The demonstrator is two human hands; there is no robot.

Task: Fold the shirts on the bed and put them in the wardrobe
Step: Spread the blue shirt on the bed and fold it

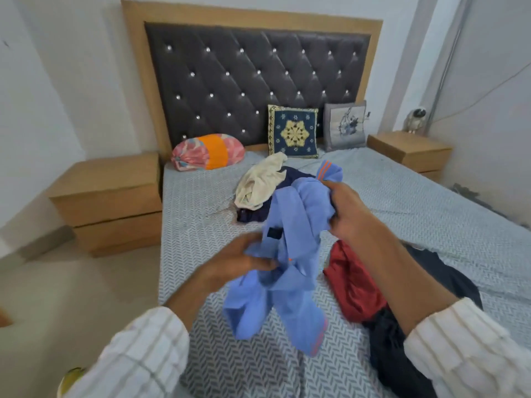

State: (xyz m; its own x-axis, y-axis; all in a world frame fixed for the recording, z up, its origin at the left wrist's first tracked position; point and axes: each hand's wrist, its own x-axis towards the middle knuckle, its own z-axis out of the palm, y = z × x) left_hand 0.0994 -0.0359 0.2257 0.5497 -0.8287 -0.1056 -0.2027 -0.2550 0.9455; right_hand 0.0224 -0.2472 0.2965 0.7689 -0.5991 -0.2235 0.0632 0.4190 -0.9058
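Shirts lie heaped on the bed (201,225). Left hand (235,262) at 7 o'clock and right hand (350,211) at 2 o'clock curl their fingers into the crumpled blue shirt (290,254), lifted above a red shirt (353,280).

The bed (431,214) fills the view, dressed in a grey-and-white herringbone sheet (201,225), its dark tufted headboard (244,81) up top. Taking the headboard as the marker: right at its foot, a pink-and-orange bolster (208,151) lies to the left, a navy patterned cushion (293,135) leans centre, a grey cushion (344,124) beside it. Further out from the headboard, mid-bed, a cream shirt (260,182) sprawls over a dark navy garment (250,216). Farthest from the headboard, a red shirt (353,280) sits crumpled beside dark clothes (402,354) (partly hidden, hard to tell apart).
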